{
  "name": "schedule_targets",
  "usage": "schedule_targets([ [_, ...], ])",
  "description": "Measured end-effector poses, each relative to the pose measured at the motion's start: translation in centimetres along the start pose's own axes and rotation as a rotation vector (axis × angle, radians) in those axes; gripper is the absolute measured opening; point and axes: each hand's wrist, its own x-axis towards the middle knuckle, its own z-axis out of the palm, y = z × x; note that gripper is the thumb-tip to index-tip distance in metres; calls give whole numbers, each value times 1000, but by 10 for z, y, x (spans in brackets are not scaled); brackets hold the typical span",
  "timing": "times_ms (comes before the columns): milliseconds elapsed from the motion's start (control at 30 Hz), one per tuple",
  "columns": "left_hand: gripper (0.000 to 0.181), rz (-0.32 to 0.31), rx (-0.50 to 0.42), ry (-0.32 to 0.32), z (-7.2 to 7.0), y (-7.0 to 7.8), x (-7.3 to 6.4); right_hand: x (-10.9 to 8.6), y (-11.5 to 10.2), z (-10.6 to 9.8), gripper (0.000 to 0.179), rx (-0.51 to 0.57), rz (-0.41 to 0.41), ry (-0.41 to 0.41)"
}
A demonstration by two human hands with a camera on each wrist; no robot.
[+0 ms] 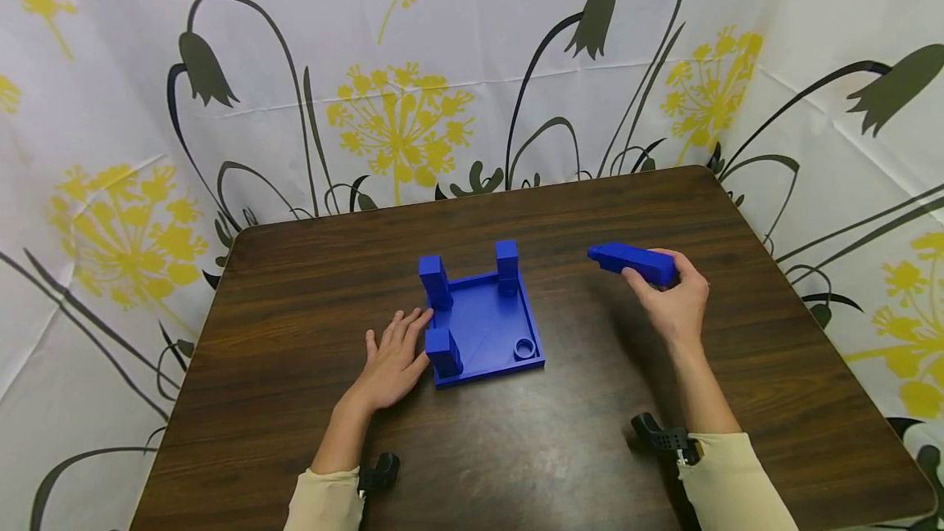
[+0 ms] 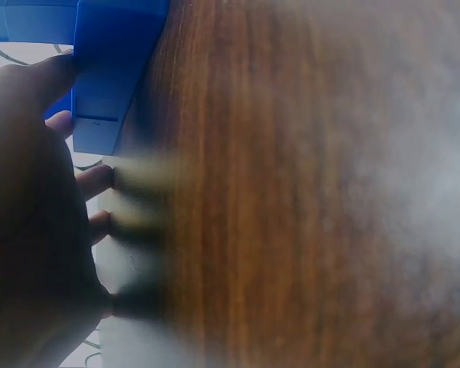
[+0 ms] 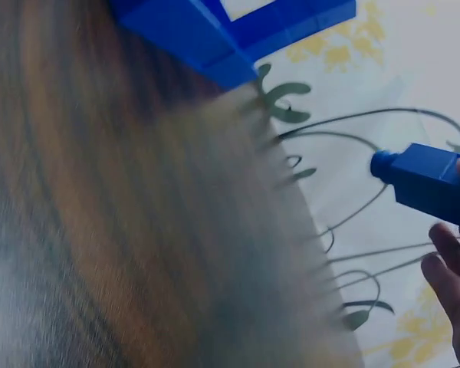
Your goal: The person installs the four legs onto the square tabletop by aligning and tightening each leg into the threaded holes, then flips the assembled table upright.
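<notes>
A square blue tray (image 1: 483, 326) with a low rim lies mid-table. Blue square posts stand at three of its corners: back left (image 1: 435, 281), back right (image 1: 507, 266) and front left (image 1: 443, 352). A small round socket (image 1: 524, 348) sits in the front right corner. My left hand (image 1: 394, 363) lies spread at the tray's left side, fingertips touching or very near it. To the right of the tray, my right hand (image 1: 680, 301) holds a loose blue post (image 1: 633, 261) above the table. The post is tilted almost level, its narrow round peg pointing left, as the right wrist view shows too.
The brown wood-grain table (image 1: 310, 285) extends around the tray on every side. A white curtain (image 1: 457, 39) printed with yellow flowers and dark stems hangs behind it and along the sides. Each wrist carries a black camera mount (image 1: 379, 472).
</notes>
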Motion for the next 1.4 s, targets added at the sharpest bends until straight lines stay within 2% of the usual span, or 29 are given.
schedule_targets([
  [167,65,-14,7,-17,5,-7,2,-7,-34,1,36,138,-77,-192],
  [233,66,-13,11,-19,6,-8,2,-10,-40,3,33,178,-112,-260],
  [300,66,-10,10,-17,6,-8,2,-13,-42,7,33,228,-141,-314],
  [500,66,2,4,7,3,-2,1,-22,-46,24,35,356,-139,-431],
  [733,65,2,-3,20,1,3,0,-30,-25,49,39,414,-155,-558],
  [933,65,11,0,28,4,0,1,-38,-26,62,36,391,-134,-691],
  [1100,65,11,-1,31,2,2,1,-43,-33,67,34,339,-78,-809],
  [1233,65,2,12,21,1,3,1,-46,-51,63,33,274,-99,-871],
  [1400,65,3,16,19,1,3,1,-50,-64,60,30,212,-165,-879],
])
